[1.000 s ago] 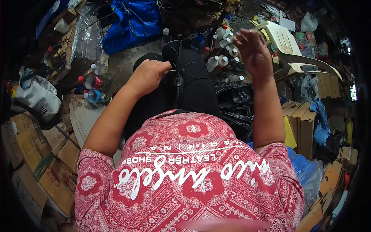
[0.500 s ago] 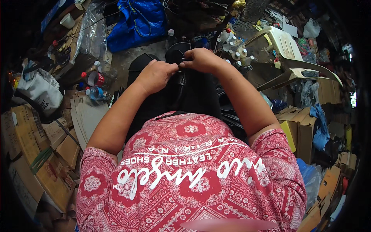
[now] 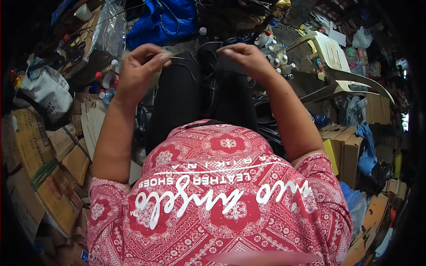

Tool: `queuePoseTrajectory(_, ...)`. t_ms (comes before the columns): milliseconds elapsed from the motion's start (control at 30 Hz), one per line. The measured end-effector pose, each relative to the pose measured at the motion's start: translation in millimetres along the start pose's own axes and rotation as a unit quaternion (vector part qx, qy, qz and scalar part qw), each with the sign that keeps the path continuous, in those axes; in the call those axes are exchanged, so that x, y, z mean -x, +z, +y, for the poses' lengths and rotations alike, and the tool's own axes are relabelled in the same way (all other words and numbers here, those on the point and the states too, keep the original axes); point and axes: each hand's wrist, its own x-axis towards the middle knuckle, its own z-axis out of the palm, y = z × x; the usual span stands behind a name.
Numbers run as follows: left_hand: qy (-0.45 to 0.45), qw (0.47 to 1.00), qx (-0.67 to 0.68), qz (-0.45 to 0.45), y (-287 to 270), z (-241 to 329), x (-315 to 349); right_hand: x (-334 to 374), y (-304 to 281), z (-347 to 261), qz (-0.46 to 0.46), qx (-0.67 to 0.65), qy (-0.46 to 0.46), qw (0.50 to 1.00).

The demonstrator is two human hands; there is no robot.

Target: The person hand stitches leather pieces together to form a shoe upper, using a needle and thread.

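One slender needle-like piece (image 3: 179, 58), pinched in the left hand (image 3: 141, 68), appears light and stiff, best held near its end; whether the right hand (image 3: 249, 59) pinches anything cannot be told.

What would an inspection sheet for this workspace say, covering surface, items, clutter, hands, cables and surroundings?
Surface: the person's lap, in dark trousers.
Job's things: black shoe-like piece between the thighs; thin pale piece; thin dark strand by the left thigh.
Clutter: capped bottles ahead right; cardboard at left.
Hands: left hand pinches the pale piece; right hand raised opposite, any hold unclear.
Cables: no power cable made out.
Surroundings: white plastic chair at right; blue bag ahead.
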Motion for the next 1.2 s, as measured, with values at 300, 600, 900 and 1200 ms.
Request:
queuePoseTrajectory(300,-0.047,0.981,-0.057,-0.178,11.9,-29.5,4.6,59.6,-33.4,-7.5,-0.177,0.101,-0.005,0.979)
queuePoseTrajectory(600,-0.167,0.573,-0.764,0.245,-305.8,108.2,125.5,249.0,-308.7,134.0,0.170,0.497,0.379,0.762)
queuePoseTrajectory(900,0.046,0.849,-0.527,0.003,-98.8,-55.3,46.8,130.6,-133.8,141.6,0.004,0.205,0.133,0.970)
queuePoseTrajectory(1200,-0.048,0.925,-0.366,-0.087,48.1,-50.0,5.6,79.5,0.8,52.8,0.104,0.111,0.051,0.987)
